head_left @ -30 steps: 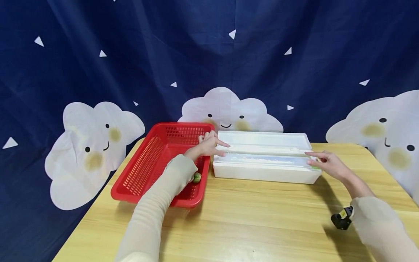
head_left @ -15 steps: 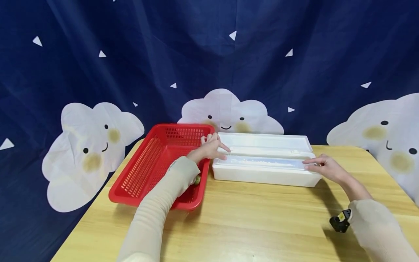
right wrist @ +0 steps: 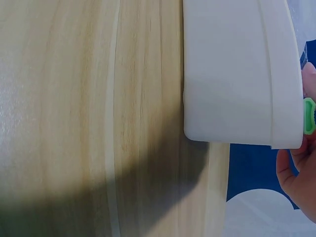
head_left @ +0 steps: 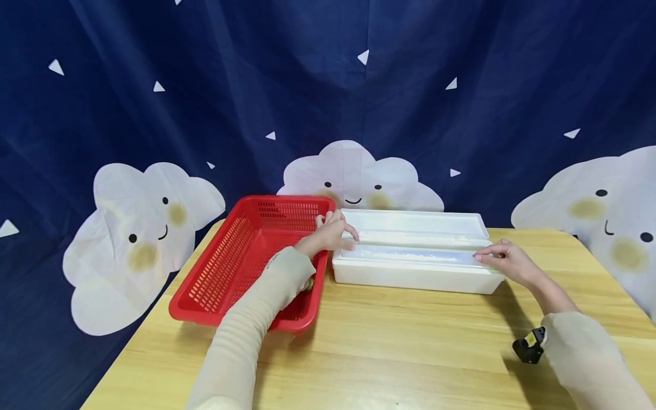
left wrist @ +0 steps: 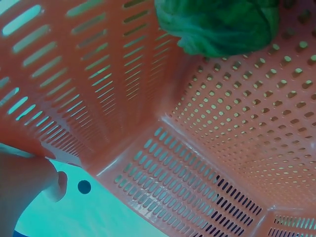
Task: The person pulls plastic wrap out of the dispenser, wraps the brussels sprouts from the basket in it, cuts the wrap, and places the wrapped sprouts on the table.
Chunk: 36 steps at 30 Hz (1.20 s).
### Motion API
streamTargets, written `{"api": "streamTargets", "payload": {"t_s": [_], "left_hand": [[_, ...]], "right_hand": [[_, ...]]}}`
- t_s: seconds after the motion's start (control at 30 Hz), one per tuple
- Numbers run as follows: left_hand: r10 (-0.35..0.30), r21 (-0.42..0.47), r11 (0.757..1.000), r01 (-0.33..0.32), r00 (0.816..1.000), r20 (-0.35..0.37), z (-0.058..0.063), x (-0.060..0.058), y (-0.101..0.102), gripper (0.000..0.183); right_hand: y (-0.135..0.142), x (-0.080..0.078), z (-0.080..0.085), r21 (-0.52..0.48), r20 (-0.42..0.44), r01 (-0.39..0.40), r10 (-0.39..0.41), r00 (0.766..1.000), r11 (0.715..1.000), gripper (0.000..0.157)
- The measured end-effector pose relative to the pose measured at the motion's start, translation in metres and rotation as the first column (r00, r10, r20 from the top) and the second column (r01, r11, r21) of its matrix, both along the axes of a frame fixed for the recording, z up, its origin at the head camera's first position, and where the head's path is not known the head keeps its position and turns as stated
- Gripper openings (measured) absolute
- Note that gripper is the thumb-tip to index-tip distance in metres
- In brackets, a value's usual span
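Observation:
A long white cling film box point(head_left: 415, 277) stands at the back of the table with its lid point(head_left: 415, 225) tipped back. Clear cling film point(head_left: 410, 254) shines along its top. My left hand point(head_left: 330, 232) pinches at the film's left end with thumb and index finger, its wrist over the basket rim. At the opposite end my right hand point(head_left: 512, 263) pinches the film between thumb and index finger, close over the box's front. A green plastic piece point(right wrist: 309, 116) shows among the right fingers in the right wrist view. The film's ends are mostly hidden by the fingertips.
A red perforated basket point(head_left: 205, 304) stands left of the box. Inside lies a small leafy green head point(left wrist: 219, 24), mostly hidden by the left sleeve in the head view. A dark blue curtain point(head_left: 328, 85) with clouds hangs behind the wooden table point(head_left: 400, 341).
Both hands have shifted slightly toward me over the top of the box. The right thumb and index finger have come closer together, and the left sleeve covers more of the leafy head.

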<state>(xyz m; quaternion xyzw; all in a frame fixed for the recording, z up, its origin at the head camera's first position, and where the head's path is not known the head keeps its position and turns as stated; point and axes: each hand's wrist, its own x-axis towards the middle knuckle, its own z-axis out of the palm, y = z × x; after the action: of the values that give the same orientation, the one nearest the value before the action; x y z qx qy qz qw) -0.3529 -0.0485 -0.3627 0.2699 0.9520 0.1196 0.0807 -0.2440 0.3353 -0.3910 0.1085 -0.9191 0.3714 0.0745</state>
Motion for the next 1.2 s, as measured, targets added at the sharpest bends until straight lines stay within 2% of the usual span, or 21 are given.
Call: {"api": "streamTargets", "payload": {"t_s": [0.13, 0.43, 0.57, 0.77, 1.2], "left_hand": [[-0.002, 0.004, 1.000, 0.002, 1.000, -0.003, -0.0031, 0.0002, -0.0011, 0.012], [0.009, 0.025, 1.000, -0.009, 1.000, -0.010, -0.0068, -0.0004, 0.0000, 0.004], [0.004, 0.037, 0.999, -0.003, 1.000, -0.017, -0.0081, -0.0007, -0.0013, 0.006], [0.007, 0.028, 1.000, -0.007, 1.000, -0.010, -0.0075, 0.0000, -0.0030, 0.020], [0.024, 0.033, 0.999, -0.022, 0.998, -0.052, -0.0066, -0.0018, -0.0022, 0.007]], "right_hand": [[-0.0024, 0.0015, 0.0009, -0.022, 0.026, 0.009, -0.008, 1.000, 1.000, 0.031], [-0.0024, 0.0010, -0.0033, -0.032, 0.040, 0.032, -0.031, 0.999, 0.999, 0.034], [-0.0025, 0.0014, -0.0049, -0.040, 0.043, 0.039, -0.038, 0.998, 0.998, 0.034], [-0.0023, 0.0020, -0.0067, -0.056, 0.026, 0.032, -0.030, 0.999, 0.998, 0.032], [-0.0028, 0.0030, -0.0013, -0.040, 0.031, 0.050, -0.048, 0.998, 0.998, 0.032]]}}
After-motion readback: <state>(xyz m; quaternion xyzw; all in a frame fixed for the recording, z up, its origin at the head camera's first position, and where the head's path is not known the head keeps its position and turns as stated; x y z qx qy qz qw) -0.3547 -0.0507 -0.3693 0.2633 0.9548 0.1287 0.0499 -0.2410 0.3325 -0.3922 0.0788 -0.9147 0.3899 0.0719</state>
